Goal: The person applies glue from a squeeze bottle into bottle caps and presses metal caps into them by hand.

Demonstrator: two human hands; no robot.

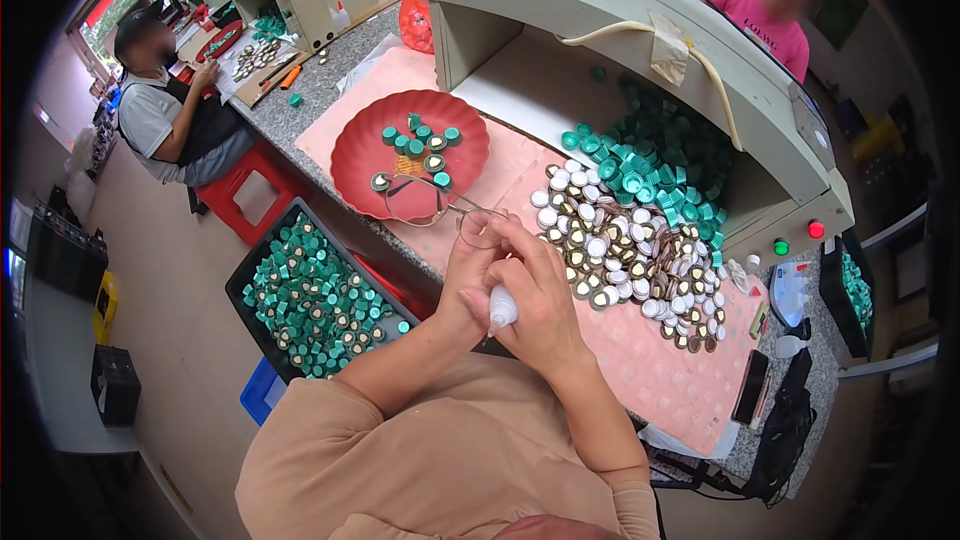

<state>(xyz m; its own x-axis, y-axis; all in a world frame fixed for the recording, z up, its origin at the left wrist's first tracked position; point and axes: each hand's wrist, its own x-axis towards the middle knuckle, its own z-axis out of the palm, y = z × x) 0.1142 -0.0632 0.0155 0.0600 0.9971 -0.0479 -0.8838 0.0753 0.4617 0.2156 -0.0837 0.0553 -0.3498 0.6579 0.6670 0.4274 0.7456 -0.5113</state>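
Clasping together above the near table edge, the left hand (468,270) and right hand (540,302) hide much of what is held: a small white bottle (502,309) is gripped by the right, wire-rimmed glasses (440,206) (lenses barely discernible) are pinched by the left. A red plate (360,155) lies far left, silver caps (630,255) right, a black crate (262,265) below left.

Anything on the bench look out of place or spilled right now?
A pair of glasses held in the left hand hangs over the red plate; the right hand holds a small white bottle. Nothing looks spilled.
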